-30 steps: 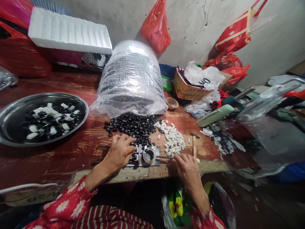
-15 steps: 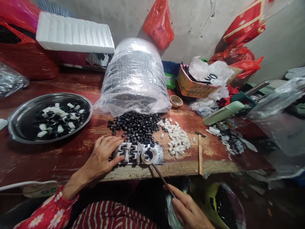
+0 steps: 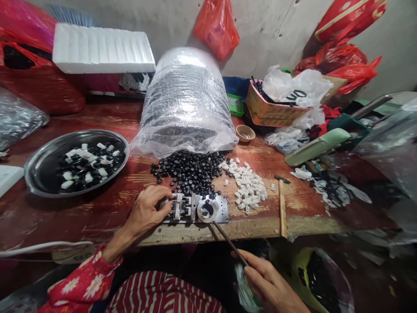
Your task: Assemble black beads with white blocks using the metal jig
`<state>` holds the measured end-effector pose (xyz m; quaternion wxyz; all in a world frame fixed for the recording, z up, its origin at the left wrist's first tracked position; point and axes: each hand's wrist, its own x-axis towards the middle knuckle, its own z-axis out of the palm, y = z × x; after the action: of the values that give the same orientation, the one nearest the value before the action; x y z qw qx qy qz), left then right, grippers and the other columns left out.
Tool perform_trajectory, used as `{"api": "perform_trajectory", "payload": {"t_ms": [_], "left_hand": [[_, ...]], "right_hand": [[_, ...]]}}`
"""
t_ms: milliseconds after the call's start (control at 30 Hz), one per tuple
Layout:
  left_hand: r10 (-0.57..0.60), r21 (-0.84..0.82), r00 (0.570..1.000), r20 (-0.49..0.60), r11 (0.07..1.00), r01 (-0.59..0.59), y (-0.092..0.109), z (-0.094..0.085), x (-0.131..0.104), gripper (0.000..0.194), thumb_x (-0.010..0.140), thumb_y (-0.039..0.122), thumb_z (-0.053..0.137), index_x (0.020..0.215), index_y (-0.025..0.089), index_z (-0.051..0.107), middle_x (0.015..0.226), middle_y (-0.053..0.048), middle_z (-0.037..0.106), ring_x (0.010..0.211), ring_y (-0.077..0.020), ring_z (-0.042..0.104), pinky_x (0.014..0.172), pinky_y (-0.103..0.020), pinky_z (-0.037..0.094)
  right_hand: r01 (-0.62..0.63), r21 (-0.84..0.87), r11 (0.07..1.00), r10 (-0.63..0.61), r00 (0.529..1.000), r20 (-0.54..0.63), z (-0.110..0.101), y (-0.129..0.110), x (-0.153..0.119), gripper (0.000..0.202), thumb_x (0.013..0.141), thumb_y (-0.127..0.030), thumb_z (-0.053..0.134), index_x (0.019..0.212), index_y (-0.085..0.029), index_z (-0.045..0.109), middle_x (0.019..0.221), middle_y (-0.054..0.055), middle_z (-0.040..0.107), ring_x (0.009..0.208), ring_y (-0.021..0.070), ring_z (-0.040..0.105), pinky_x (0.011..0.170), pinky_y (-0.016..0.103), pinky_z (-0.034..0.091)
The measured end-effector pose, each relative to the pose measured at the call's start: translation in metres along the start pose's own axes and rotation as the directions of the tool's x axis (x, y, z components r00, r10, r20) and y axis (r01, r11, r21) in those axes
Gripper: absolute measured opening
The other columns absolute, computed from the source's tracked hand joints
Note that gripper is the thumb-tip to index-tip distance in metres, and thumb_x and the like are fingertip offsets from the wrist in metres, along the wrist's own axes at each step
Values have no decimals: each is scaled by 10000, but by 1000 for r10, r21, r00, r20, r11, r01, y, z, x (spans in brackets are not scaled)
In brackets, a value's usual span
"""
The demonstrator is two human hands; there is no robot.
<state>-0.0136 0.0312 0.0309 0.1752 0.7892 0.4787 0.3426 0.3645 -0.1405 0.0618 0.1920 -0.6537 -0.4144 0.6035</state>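
A metal jig (image 3: 192, 208) lies at the front edge of the table, with white pieces set in its left half and a round ring (image 3: 206, 211) on its right half. Bent fingers of my left hand (image 3: 150, 208) close around the jig's left end, thumb in front; whether a small part is pinched there is hidden. From the ring a thin dark lever (image 3: 230, 242) slopes down toward me. My right hand (image 3: 265, 276) is wrapped round its lower end. Behind the jig lies a heap of small round black parts (image 3: 192, 171), and to its right a pile of small white pieces (image 3: 249, 187).
A metal tray (image 3: 32, 182) at left holds black-and-white parts. A plastic-wrapped bundle (image 3: 185, 100) stands behind the black heap. To the right are a hammer (image 3: 282, 208), a small bowl (image 3: 246, 133), a light green object (image 3: 317, 148) and a box (image 3: 276, 111). A bin (image 3: 345, 278) stands below.
My left fingers have drawn in from lying stretched along the jig to bending at its left end. My right hand keeps its hold on the lever. The view has shifted slightly.
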Motion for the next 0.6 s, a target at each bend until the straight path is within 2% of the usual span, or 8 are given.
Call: {"api": "perform_trajectory", "payload": {"t_ms": [133,300,433,500,600], "left_hand": [[-27,-34,999,19,999,28,-2,0,1,123,950,254,607,1033,235,697,1108,-41,749,1077,-232,652,1011,-419,500],[-57,-84,998,39,995,60,-1,-4,6,149,958,368,672,1007,234,714,1095,-42,761,1073,-231,674,1006,-406,511],[-8,-81,1000,20,997,10,3,-3,16,186,977,393,673,1068,257,762,1178,-50,769,1137,-241,683,1041,-430,498],[20,-63,999,50,998,-16,4,0,20,171,986,385,671,1046,274,786,1178,-44,776,1125,-237,691,1045,-441,486],[-3,-38,995,97,999,6,5,3,23,157,989,378,675,1000,271,789,1123,-36,785,1067,-226,698,1015,-436,483]], "right_hand": [[-4,14,1000,4,1000,5,-5,2,1,795,854,-752,689,1428,-203,716,609,4,568,546,169,550,559,285,561],[21,56,998,-20,1000,-5,-7,9,2,712,859,-736,703,1384,-258,751,631,22,596,564,194,577,534,294,548],[23,82,996,-25,999,27,-9,13,6,697,876,-725,698,1388,-254,747,624,25,590,551,186,545,509,286,511],[28,89,996,-31,999,29,-11,12,7,689,877,-712,706,1376,-239,751,626,20,584,550,172,521,500,269,491],[27,70,997,-30,998,46,-12,9,8,692,878,-711,705,1378,-236,747,659,11,596,554,151,494,508,254,475]]}}
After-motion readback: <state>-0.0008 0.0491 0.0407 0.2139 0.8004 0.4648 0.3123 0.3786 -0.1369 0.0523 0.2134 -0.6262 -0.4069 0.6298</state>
